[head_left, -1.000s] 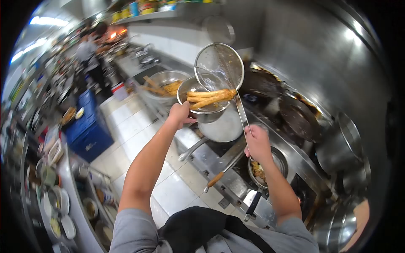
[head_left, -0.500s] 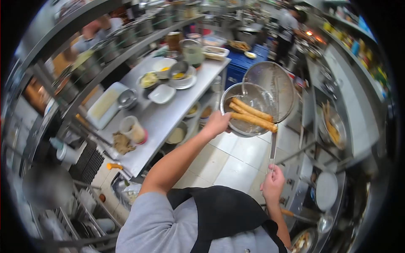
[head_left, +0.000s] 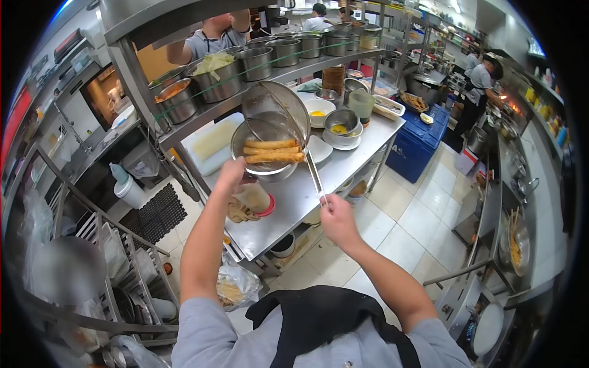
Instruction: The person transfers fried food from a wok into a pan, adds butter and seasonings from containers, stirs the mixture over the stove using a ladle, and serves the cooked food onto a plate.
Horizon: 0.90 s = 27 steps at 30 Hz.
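My left hand [head_left: 231,175] is closed on the near left rim of a metal bowl [head_left: 267,173]. Inside the bowl lie golden-brown fried rolls [head_left: 274,157], side by side, their right ends at the rim. My right hand [head_left: 338,219] grips the long handle of a wire strainer [head_left: 261,101]. The strainer's round mesh head tilts up behind the bowl and overlaps it. Both are held above the steel table, and whether the strainer touches the bowl cannot be made out.
On the steel table [head_left: 285,236] are a white cutting board [head_left: 215,141], a red-based container [head_left: 256,197] and several bowls. Metal pots [head_left: 254,63] line the shelf above. A blue cooler [head_left: 414,150] stands beyond. One person [head_left: 481,86] works by a flame; another stands behind the shelf.
My view has turned left toward the steel table. The bowl of rolls and the strainer have moved with both hands from over the floor to above the table. Both grips are kept.
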Motion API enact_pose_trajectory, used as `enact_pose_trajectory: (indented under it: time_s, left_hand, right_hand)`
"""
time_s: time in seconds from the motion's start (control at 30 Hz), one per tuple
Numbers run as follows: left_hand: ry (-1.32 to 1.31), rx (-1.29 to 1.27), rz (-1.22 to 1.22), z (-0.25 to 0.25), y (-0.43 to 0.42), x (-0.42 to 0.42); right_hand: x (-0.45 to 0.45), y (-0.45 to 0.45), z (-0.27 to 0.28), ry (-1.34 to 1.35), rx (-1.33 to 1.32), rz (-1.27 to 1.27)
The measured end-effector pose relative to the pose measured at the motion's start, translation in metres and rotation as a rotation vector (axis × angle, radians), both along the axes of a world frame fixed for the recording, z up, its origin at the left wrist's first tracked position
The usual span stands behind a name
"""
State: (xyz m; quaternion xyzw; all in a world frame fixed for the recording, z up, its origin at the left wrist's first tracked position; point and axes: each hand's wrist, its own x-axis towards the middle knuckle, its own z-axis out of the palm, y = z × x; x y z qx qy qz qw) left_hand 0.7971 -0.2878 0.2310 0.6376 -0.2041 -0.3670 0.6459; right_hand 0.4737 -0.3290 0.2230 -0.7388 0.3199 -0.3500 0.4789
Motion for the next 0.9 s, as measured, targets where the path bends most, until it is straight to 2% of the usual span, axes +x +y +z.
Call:
enact_pose_trajectory:
  time_s: [0.07,0.17,0.23,0.7,0.9]
  left_hand:
    - [-0.190,0.105,0.031,0.003,0.010,0.022]
    - [-0.250,0.153,0.021,0.001,0.018,0.040]
    - [-0.257,0.166,0.009,-0.005,0.013,0.048]
    - [-0.153,0.134,-0.103,-0.019,-0.053,0.040]
    - [-0.180,0.209,-0.132,-0.005,-0.086,0.039]
  right_hand:
    - [0.027,0.000,-0.037,-0.031,-0.031,-0.013]
    - [0.043,0.007,-0.060,-0.081,-0.034,-0.027]
    - [0.042,0.015,-0.051,-0.081,0.144,-0.022]
    - [0.026,-0.005,-0.016,-0.158,0.231,-0.092]
    - [0.020,-0.018,0.016,-0.221,0.471,-0.134]
